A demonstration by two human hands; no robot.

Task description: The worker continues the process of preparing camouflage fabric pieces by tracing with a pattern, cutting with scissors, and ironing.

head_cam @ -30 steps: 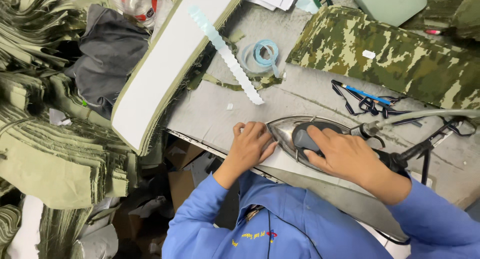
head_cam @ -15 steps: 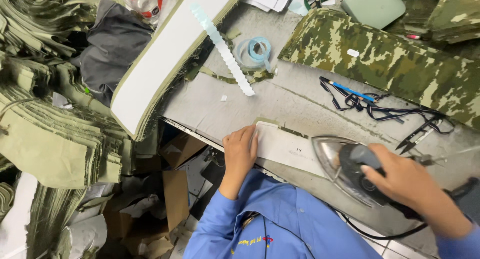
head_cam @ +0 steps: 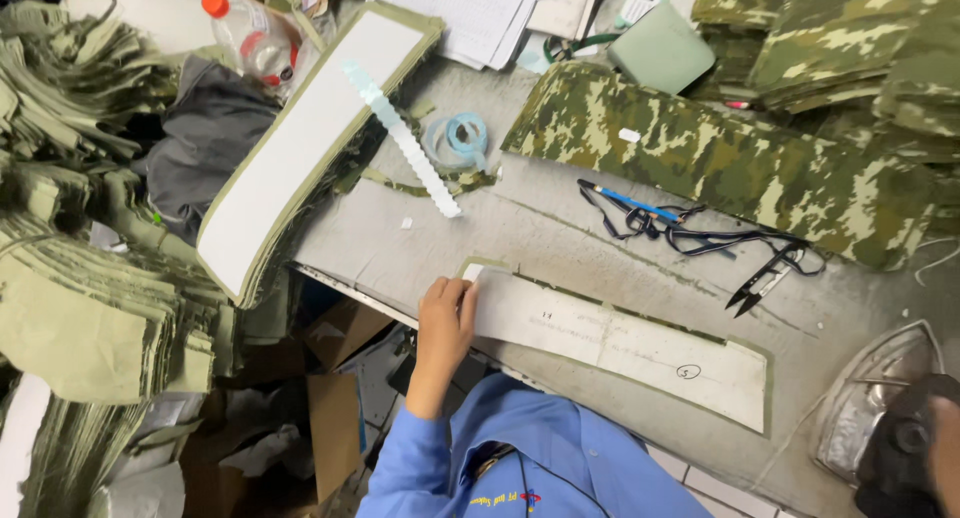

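A long white pattern strip (head_cam: pixel 620 343) lies on an olive fabric piece near the front edge of the grey table (head_cam: pixel 560 228). My left hand (head_cam: pixel 445 323) presses on the strip's left end, fingers on its corner. At the far right, my right hand (head_cam: pixel 945 453) is mostly cut off by the frame edge and rests on the black handle of a steel iron (head_cam: pixel 880 408), which sits on the table to the right of the strip.
Black thread snips (head_cam: pixel 762 280), a blue pen (head_cam: pixel 630 203) and dark cord lie mid-table. Camouflage fabric (head_cam: pixel 720 158) spans the back. A clear scalloped ruler (head_cam: pixel 402 138), blue tape roll (head_cam: pixel 458 138), a white-faced stack (head_cam: pixel 300 148), a bottle (head_cam: pixel 245 38) and olive fabric piles (head_cam: pixel 70 278) stand left.
The iron slid right along the strip, off its right end, with my right hand on it. My left hand stayed at the strip's left end, which is now uncovered.
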